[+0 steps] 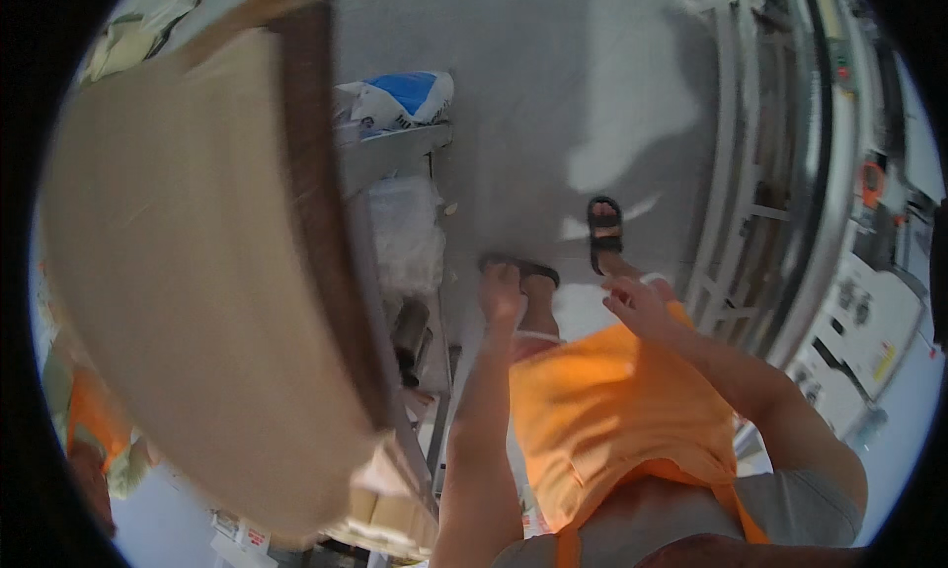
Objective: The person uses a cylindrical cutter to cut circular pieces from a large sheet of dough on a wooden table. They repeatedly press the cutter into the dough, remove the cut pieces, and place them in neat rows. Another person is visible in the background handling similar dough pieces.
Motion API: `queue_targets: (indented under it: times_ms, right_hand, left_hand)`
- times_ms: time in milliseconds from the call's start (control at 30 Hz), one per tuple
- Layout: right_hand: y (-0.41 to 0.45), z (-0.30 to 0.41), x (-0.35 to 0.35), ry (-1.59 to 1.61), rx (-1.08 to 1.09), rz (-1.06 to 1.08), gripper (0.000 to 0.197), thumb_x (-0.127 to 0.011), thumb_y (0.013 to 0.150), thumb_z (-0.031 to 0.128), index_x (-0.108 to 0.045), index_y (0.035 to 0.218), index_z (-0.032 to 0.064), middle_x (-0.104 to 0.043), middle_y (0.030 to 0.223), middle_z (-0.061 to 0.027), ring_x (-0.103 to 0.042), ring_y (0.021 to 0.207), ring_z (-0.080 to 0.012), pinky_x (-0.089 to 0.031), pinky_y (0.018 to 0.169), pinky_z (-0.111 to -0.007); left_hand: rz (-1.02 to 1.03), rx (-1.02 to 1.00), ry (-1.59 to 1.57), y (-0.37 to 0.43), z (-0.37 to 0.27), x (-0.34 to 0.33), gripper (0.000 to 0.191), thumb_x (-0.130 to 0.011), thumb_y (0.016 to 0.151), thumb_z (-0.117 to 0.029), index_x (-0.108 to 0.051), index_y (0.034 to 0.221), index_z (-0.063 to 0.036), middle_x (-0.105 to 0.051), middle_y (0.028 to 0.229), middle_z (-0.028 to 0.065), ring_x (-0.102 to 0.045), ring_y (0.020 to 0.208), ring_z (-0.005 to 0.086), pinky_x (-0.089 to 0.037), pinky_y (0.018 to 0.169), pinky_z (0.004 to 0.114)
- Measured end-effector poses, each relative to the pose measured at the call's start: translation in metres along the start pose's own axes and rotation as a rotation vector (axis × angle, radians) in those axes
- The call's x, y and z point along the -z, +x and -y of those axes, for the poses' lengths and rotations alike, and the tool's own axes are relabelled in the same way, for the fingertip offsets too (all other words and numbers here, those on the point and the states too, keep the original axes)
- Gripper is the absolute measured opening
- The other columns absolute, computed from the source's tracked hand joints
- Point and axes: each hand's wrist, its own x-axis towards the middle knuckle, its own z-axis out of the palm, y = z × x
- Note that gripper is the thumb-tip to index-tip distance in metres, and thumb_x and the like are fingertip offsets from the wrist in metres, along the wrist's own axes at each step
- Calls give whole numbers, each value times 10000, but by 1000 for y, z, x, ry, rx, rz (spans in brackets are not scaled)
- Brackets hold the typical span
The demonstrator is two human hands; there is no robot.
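Note:
My left hand [501,292] hangs low in front of me, loosely curled and a little blurred. No object shows in it, and it appears over my dark sandal [539,272]. Beside the hem of my orange apron [622,420], my right hand [635,306] hangs with its fingers slightly bent and apart, holding nothing. To the left of both hands stands a large stack or slab with a tan top [200,272] and a dark brown side [315,197]; neither hand touches it.
Under the slab's edge, a rack holds a white-and-blue sack [411,97] and a clear plastic bundle [406,231]. Along the right runs a long machine with a white metal frame [729,160] and a white panel [859,323]. Another person in orange [92,412] is at the far left.

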Motion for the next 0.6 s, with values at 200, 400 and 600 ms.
queue_targets:
  times_ms: [200,400,600]
  right_hand:
    - [77,-31,-53,225,161,160,402,-816,1080,250,-771,1446,93,-784,1105,-113,-761,978,-243,-614,851,-384]
    - [80,-21,-35,203,325,196,400,-821,1067,228,-771,1444,103,-759,1135,-138,-777,1016,-287,-650,879,-416]
    - [93,-32,-63,242,14,131,403,-789,1064,258,-777,1408,46,-819,1032,-142,-782,931,-266,-628,834,-417]
  left_hand:
    - [-69,-210,1121,254,164,-68,352,-804,1024,-249,-795,1299,-29,-727,1511,214,-632,1455,351,-528,1158,571]
    - [-182,268,382,336,201,-90,368,-826,997,-203,-795,1317,-24,-752,1456,244,-652,1454,385,-533,1162,565]
    - [113,-269,517,154,75,-119,279,-698,1088,-259,-787,1251,-50,-803,1252,242,-744,1200,424,-580,1021,525]
